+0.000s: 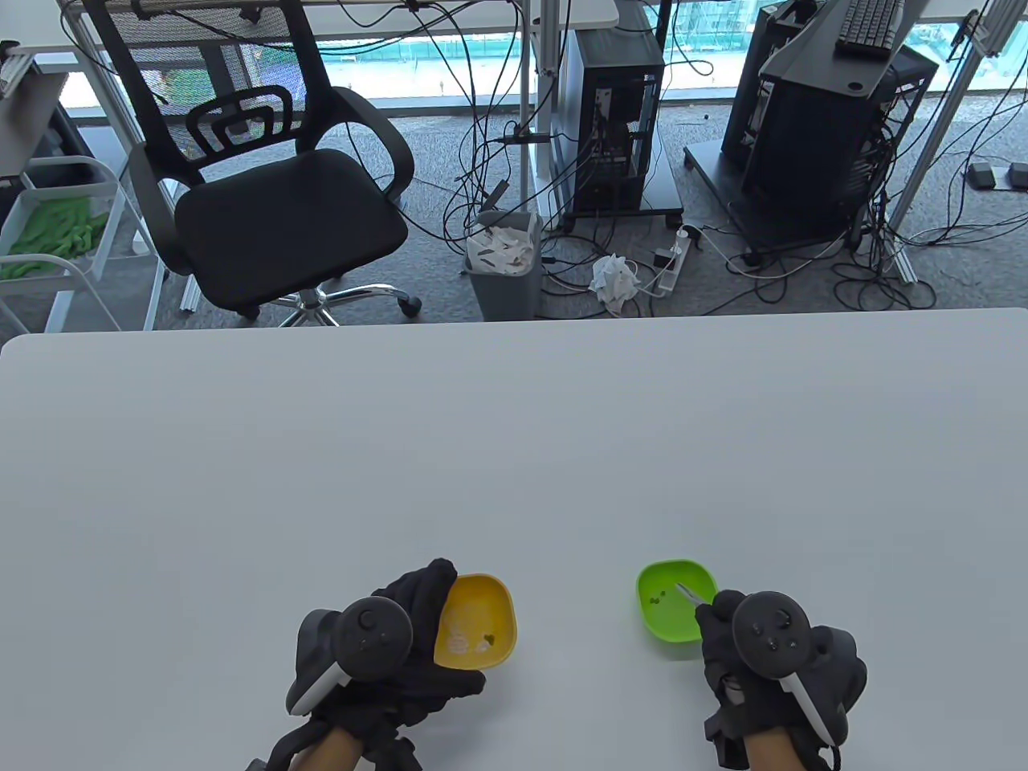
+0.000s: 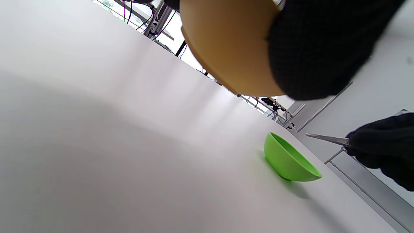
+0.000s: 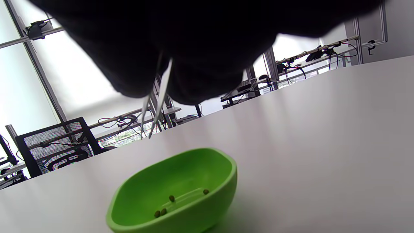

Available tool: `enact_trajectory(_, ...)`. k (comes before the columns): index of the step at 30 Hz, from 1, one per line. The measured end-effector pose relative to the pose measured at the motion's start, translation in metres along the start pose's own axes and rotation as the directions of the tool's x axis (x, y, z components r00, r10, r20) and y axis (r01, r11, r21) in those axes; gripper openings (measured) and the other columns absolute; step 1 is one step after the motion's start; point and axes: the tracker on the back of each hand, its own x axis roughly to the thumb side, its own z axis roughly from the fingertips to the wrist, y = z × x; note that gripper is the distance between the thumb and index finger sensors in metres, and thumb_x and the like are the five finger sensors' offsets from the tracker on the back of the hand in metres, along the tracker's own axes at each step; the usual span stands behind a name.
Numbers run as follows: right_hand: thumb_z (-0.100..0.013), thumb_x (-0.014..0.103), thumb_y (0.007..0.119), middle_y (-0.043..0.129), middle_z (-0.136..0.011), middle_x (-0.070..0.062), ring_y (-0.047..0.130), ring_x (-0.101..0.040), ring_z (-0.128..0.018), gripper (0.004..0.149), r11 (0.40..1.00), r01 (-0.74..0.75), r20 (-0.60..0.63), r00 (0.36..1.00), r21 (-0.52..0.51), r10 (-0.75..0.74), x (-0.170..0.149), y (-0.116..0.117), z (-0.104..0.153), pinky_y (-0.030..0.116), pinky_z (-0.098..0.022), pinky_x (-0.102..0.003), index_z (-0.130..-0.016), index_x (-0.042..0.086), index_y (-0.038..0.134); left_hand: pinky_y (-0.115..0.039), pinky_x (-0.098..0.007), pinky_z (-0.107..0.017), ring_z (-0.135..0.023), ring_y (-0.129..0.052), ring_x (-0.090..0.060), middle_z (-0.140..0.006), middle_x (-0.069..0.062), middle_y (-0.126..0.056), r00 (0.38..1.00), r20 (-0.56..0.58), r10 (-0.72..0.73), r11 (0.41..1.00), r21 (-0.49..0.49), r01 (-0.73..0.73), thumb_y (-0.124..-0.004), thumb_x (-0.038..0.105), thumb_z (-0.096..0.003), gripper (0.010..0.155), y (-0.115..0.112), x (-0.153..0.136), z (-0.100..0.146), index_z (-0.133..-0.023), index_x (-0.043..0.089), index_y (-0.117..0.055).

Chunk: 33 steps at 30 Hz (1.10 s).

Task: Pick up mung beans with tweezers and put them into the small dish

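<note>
Table view is showing my left hand (image 1: 385,642) gripping the yellow dish (image 1: 475,621) by its left rim, fingers curling over the far edge, and the left wrist view is showing its underside lifted clear of the table (image 1: 514,450). My right hand (image 1: 763,658) is pinching the tweezers (image 1: 692,595), whose tips are hanging above the green dish (image 1: 673,601); in the right wrist view the two tips are standing slightly apart with nothing between them that I can make out. A few mung beans (image 3: 163,211) are lying in the bottom of the green dish, four that I can count in the right wrist view. Something small and dark is sitting in the yellow dish too, though I cannot tell what.

Both dishes are sitting near the table's near edge, well apart from each other with bare tabletop between them. Wide white surface is stretching away toward the far edge and out to both sides. Beyond that edge an office chair (image 1: 273,177) and a waste bin (image 1: 503,261) are standing on the floor.

I am not finding any readable writing on the dishes or tweezers.
</note>
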Motion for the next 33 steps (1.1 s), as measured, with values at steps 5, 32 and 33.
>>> enact_trajectory(5,-0.046,0.032,0.089,0.097,-0.051,-0.016,0.092,-0.009,-0.023,0.036,1.000,0.021,0.072,0.997,-0.016,-0.020,0.016,-0.003,0.006,0.086,-0.015,-0.029,-0.068,0.005,0.097,-0.028,-0.068,-0.078,-0.112,-0.037,-0.045,-0.119,-0.011,-0.033,1.000,0.000,-0.001,1.000,0.000,0.001,-0.098,0.059,-0.0339,0.120,0.000,0.000,0.000,-0.114,0.017,-0.020)
enact_trajectory(32,-0.046,0.033,0.090,0.097,-0.052,-0.016,0.092,-0.009,-0.024,0.036,0.928,-0.351,0.559,0.798,0.126,0.226,0.193,0.037,0.050,0.086,-0.016,-0.029,-0.069,0.005,0.097,-0.028,-0.068,-0.078,-0.112,-0.039,-0.045,-0.119,-0.011,-0.033,1.000,0.016,-0.009,1.000,0.007,0.009,-0.098,0.059,-0.0337,0.120,0.001,0.002,0.000,-0.115,0.017,-0.020)
enact_trajectory(33,-0.046,0.033,0.090,0.097,-0.052,-0.016,0.092,-0.009,-0.024,0.036,0.925,-0.357,0.560,0.796,0.128,0.230,0.194,0.038,0.050,0.086,-0.016,-0.029,-0.069,0.005,0.097,-0.028,-0.068,-0.078,-0.112,-0.039,-0.045,-0.119,-0.011,-0.033,1.000,0.015,-0.014,1.000,0.005,0.014,-0.098,0.059,-0.0339,0.120,0.000,0.002,0.000,-0.115,0.017,-0.020)
